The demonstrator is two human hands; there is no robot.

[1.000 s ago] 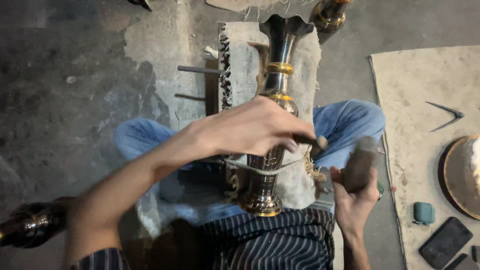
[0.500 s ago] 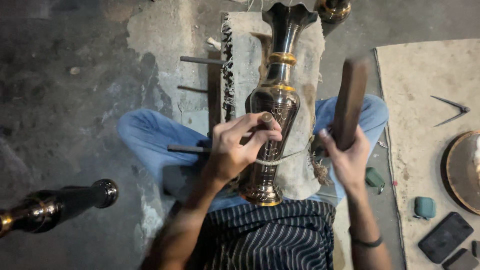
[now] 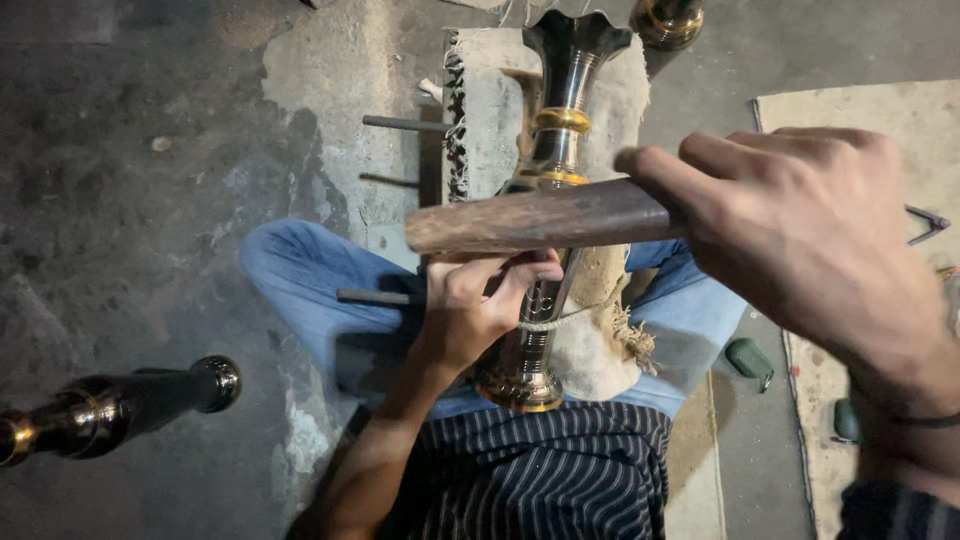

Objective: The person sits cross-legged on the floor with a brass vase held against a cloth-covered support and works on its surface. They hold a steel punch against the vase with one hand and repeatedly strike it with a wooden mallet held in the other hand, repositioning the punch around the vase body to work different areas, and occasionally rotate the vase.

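right hand (image 3: 810,235) raised, left hand (image 3: 480,300) low

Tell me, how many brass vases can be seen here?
3: one vase across the lap under the left hand, another lying at lower left, a third partly cut off at the top edge.

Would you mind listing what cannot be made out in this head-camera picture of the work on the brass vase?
- Tool tip: the left hand covers whatever it presses against the brass vase.
- Vase middle: the wooden mallet, raised in the right hand, crosses in front.
- Second vase on the floor: cut off by the left edge.
- Third brass piece: cut off by the top edge.
- Engraving on the vase: too small to tell.
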